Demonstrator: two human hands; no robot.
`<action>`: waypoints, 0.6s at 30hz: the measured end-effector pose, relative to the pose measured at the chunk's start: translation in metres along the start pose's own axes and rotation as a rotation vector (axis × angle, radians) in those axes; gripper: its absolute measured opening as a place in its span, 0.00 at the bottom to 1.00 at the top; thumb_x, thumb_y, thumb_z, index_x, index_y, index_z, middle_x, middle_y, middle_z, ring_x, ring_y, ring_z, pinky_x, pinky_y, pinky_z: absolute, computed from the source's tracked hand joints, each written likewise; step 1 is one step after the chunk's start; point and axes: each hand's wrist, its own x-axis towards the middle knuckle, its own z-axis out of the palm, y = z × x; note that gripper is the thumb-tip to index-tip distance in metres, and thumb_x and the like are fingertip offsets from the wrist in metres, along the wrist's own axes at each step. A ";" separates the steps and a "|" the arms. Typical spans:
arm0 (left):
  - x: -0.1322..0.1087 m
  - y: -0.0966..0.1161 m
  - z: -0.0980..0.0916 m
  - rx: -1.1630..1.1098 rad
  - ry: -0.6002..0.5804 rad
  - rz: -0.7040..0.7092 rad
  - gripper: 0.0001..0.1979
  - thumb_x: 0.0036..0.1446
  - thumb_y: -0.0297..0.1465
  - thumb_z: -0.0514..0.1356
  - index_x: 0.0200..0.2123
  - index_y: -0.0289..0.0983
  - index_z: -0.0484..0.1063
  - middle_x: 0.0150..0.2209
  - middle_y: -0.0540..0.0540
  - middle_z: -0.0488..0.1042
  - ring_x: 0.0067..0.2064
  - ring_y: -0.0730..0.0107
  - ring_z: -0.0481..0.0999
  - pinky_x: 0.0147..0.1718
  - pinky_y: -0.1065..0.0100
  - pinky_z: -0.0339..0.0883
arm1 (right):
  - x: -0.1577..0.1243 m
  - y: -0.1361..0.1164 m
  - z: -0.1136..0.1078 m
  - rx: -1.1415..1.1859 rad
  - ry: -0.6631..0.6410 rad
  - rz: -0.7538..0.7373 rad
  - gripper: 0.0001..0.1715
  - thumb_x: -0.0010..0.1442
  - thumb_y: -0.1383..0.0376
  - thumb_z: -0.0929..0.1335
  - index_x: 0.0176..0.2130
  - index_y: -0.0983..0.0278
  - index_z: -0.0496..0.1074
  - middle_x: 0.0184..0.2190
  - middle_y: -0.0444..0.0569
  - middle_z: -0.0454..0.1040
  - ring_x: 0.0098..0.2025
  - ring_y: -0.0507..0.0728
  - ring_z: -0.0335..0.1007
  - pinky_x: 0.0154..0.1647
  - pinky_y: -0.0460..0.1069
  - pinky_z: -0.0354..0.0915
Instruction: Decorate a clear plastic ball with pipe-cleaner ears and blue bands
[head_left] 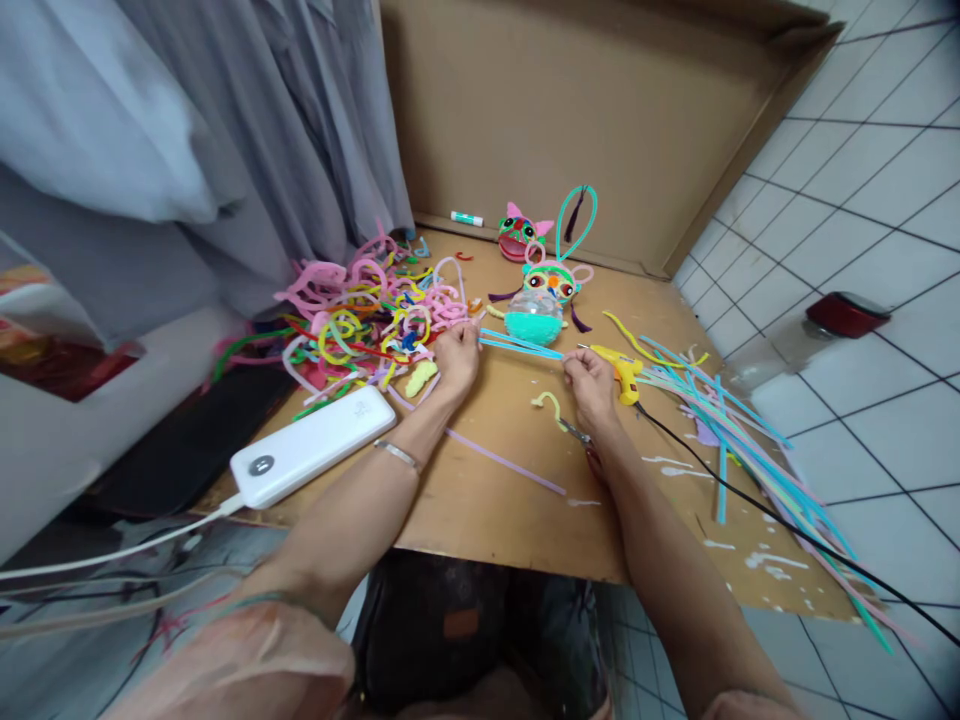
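Blue pipe cleaners [521, 345] stretch between my two hands above the table. My left hand [459, 358] pinches their left end, and my right hand [591, 385] grips the right end. Just behind them sits a clear, teal-bottomed figure [534, 318] with a decorated face, pink ears and dark tassels. Close beside my right hand lies a yellow glue gun [619, 368]. Scissors [576, 432] lie partly hidden under my right wrist, near a curled pale-yellow pipe cleaner [553, 405]. A straight lilac pipe cleaner [506, 460] rests on the table between my forearms.
A tangled heap of coloured pipe cleaners [360, 320] covers the left side. In front of it lies a white power bank [313, 447] with a cable. Straight pipe cleaners [750, 450] spread along the right edge. A second decorated head [519, 235] and a glue stick [466, 218] are at the back.
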 end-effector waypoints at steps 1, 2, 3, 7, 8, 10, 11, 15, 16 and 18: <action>0.000 0.000 0.000 0.030 0.020 0.016 0.21 0.62 0.35 0.55 0.16 0.37 0.61 0.15 0.54 0.59 0.21 0.74 0.57 0.27 0.70 0.49 | 0.000 -0.001 0.000 0.007 0.003 0.001 0.07 0.43 0.61 0.68 0.21 0.62 0.67 0.14 0.36 0.61 0.20 0.48 0.51 0.23 0.45 0.48; 0.000 0.001 0.000 0.050 0.029 0.024 0.22 0.62 0.35 0.55 0.16 0.38 0.61 0.15 0.54 0.59 0.21 0.73 0.58 0.27 0.70 0.49 | -0.001 -0.001 0.001 0.015 0.005 0.002 0.07 0.43 0.61 0.68 0.21 0.62 0.67 0.14 0.36 0.61 0.20 0.48 0.51 0.22 0.45 0.48; 0.000 0.001 0.001 0.059 0.025 0.026 0.22 0.62 0.34 0.55 0.16 0.38 0.61 0.15 0.54 0.59 0.21 0.73 0.58 0.27 0.69 0.49 | -0.001 -0.002 0.001 0.023 0.008 0.004 0.08 0.43 0.61 0.69 0.21 0.62 0.67 0.14 0.36 0.61 0.19 0.47 0.50 0.22 0.45 0.47; 0.000 0.001 0.002 0.036 0.024 0.026 0.22 0.63 0.34 0.55 0.16 0.38 0.60 0.16 0.54 0.59 0.21 0.73 0.57 0.27 0.69 0.49 | -0.002 -0.005 0.001 0.044 0.012 0.005 0.08 0.43 0.61 0.69 0.21 0.62 0.67 0.14 0.36 0.59 0.19 0.47 0.49 0.20 0.44 0.45; 0.000 0.001 0.001 0.025 0.028 0.025 0.22 0.63 0.35 0.55 0.16 0.38 0.60 0.16 0.54 0.59 0.21 0.73 0.57 0.27 0.69 0.49 | -0.002 -0.006 0.001 0.046 0.009 0.002 0.08 0.43 0.61 0.69 0.21 0.62 0.67 0.14 0.36 0.59 0.19 0.47 0.49 0.20 0.44 0.45; 0.000 0.001 0.001 0.011 0.035 0.020 0.22 0.63 0.35 0.55 0.16 0.38 0.60 0.15 0.54 0.58 0.21 0.73 0.56 0.26 0.69 0.49 | -0.002 -0.007 0.001 0.047 0.003 -0.004 0.07 0.42 0.61 0.69 0.21 0.62 0.68 0.14 0.36 0.60 0.19 0.47 0.50 0.20 0.44 0.46; 0.000 0.002 0.001 0.008 0.040 0.019 0.22 0.63 0.35 0.55 0.16 0.38 0.60 0.15 0.54 0.58 0.21 0.74 0.56 0.26 0.69 0.48 | -0.002 -0.008 0.000 0.044 0.002 -0.006 0.08 0.42 0.61 0.69 0.21 0.62 0.68 0.14 0.37 0.61 0.19 0.47 0.50 0.20 0.44 0.46; -0.002 0.002 0.002 -0.016 0.035 0.023 0.21 0.62 0.35 0.55 0.16 0.38 0.60 0.15 0.54 0.58 0.21 0.74 0.56 0.25 0.69 0.48 | 0.000 -0.008 -0.002 0.038 0.013 0.005 0.08 0.42 0.60 0.69 0.21 0.62 0.68 0.13 0.36 0.60 0.19 0.47 0.50 0.20 0.44 0.46; -0.002 0.002 0.002 -0.028 0.024 0.027 0.21 0.62 0.35 0.55 0.16 0.38 0.61 0.16 0.54 0.59 0.21 0.74 0.56 0.25 0.69 0.48 | 0.001 -0.008 -0.003 0.039 0.016 0.011 0.08 0.41 0.60 0.69 0.20 0.62 0.68 0.13 0.36 0.60 0.18 0.47 0.50 0.20 0.44 0.46; -0.002 0.000 0.003 -0.060 -0.006 0.035 0.20 0.62 0.35 0.54 0.17 0.38 0.61 0.16 0.54 0.59 0.22 0.74 0.57 0.25 0.70 0.49 | 0.001 -0.006 -0.004 0.045 0.019 0.025 0.08 0.41 0.61 0.69 0.20 0.62 0.68 0.12 0.36 0.60 0.18 0.47 0.50 0.20 0.45 0.46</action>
